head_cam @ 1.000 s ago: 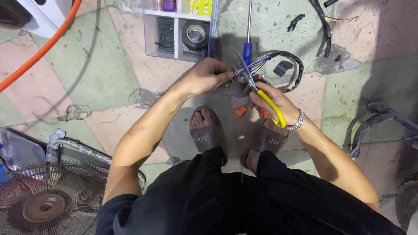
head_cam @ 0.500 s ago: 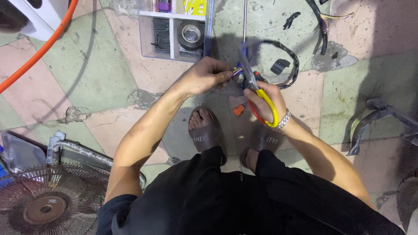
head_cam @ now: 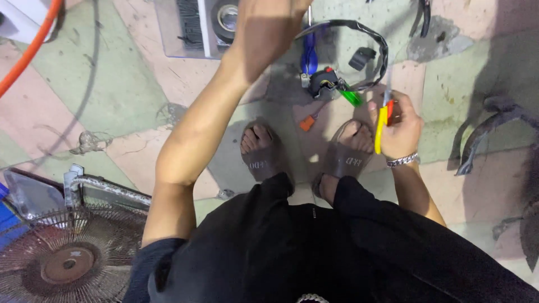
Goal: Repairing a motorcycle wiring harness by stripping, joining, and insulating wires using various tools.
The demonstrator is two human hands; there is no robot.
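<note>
Leftmost, one rusty fan grille (head_cam: 64,264) lies on the tiled floor (head_cam: 112,95). Next, the left hand (head_cam: 268,22) reaches up toward one clear tray (head_cam: 185,33); its fingers run off the frame, so I cannot tell their state. Between the hands, one black cable loop (head_cam: 359,31) with a switch housing (head_cam: 324,81) lies flat, probably light and floppy, best gripped at the rigid housing. Right hand (head_cam: 397,124) curls closed round one yellow-handled cutter (head_cam: 382,126), likely stiff and slim.
</note>
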